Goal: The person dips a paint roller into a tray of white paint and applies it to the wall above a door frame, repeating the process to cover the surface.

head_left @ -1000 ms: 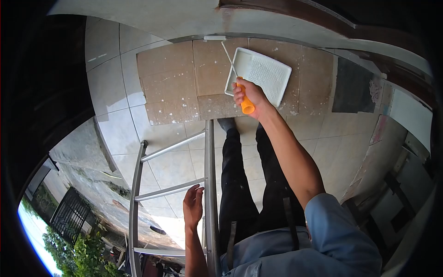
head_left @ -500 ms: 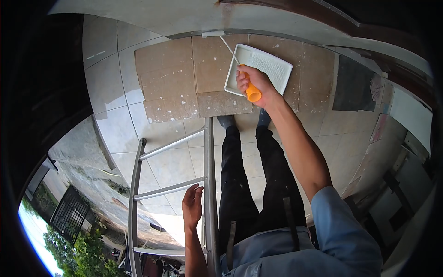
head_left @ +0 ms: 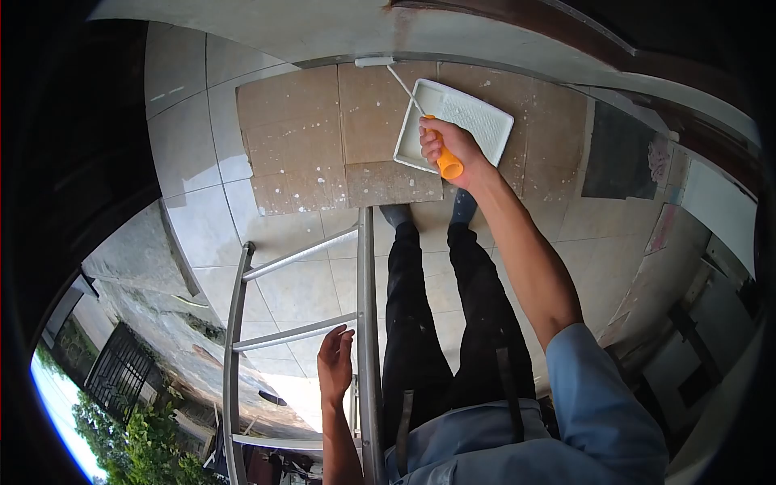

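My right hand (head_left: pixel 447 147) is wrapped round the orange handle of a paint roller (head_left: pixel 450 167). The roller's thin white rod reaches up and left to its white roller head (head_left: pixel 373 61), which lies along the foot of the wall. Beneath the hand and rod sits a white paint tray (head_left: pixel 505 133) with white paint in it. My left hand (head_left: pixel 335 356) hangs beside the metal ladder (head_left: pixel 366 267), near a rung, fingers loosely curled and apart, holding nothing.
Paint-spotted cardboard sheets (head_left: pixel 291 133) cover the tiled floor along the wall (head_left: pixel 501 40). A dark mat (head_left: pixel 618 153) and a crumpled cloth (head_left: pixel 659 155) lie to the right. My feet stand just below the cardboard. Plants (head_left: pixel 133 440) show at the lower left.
My right hand has shifted very slightly right and down with the roller handle. The left hand and the ladder look nearly the same.
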A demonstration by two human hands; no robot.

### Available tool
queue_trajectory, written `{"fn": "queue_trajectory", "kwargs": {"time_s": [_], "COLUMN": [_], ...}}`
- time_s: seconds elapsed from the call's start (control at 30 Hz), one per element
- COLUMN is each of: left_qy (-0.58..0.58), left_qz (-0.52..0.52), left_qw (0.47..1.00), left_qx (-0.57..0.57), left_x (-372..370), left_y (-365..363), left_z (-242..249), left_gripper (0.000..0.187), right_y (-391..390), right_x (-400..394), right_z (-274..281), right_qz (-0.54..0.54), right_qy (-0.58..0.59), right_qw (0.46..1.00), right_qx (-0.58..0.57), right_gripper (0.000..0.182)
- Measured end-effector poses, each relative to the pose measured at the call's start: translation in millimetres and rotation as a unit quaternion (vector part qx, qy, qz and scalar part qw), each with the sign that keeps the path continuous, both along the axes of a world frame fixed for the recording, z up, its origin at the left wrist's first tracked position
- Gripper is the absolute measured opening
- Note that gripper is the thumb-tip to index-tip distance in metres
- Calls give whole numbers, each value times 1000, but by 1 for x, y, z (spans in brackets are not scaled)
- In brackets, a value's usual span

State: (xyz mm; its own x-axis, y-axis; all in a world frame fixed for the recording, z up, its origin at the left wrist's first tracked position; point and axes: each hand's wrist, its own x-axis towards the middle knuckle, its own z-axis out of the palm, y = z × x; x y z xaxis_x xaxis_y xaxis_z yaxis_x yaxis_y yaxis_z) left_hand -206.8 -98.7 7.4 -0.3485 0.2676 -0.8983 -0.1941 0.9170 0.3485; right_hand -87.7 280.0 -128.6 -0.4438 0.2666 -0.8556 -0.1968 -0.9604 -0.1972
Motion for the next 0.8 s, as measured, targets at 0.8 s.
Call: {"fn": "queue_trajectory", "kwargs": {"time_s": [0.8], "left_qy": [-2], "left_qz": [11], "left_qw": [1000], "left_qx": [-4], "left_x": [-6], "left_y": [-5], "left_z": [2], "left_gripper": [35], "right_y": [-9], "right_x": [13], "right_z": [37], "right_qz": [7], "right_qy": [-10], "right_qw": [1000], "right_qx": [-13], "right_gripper": [13]}}
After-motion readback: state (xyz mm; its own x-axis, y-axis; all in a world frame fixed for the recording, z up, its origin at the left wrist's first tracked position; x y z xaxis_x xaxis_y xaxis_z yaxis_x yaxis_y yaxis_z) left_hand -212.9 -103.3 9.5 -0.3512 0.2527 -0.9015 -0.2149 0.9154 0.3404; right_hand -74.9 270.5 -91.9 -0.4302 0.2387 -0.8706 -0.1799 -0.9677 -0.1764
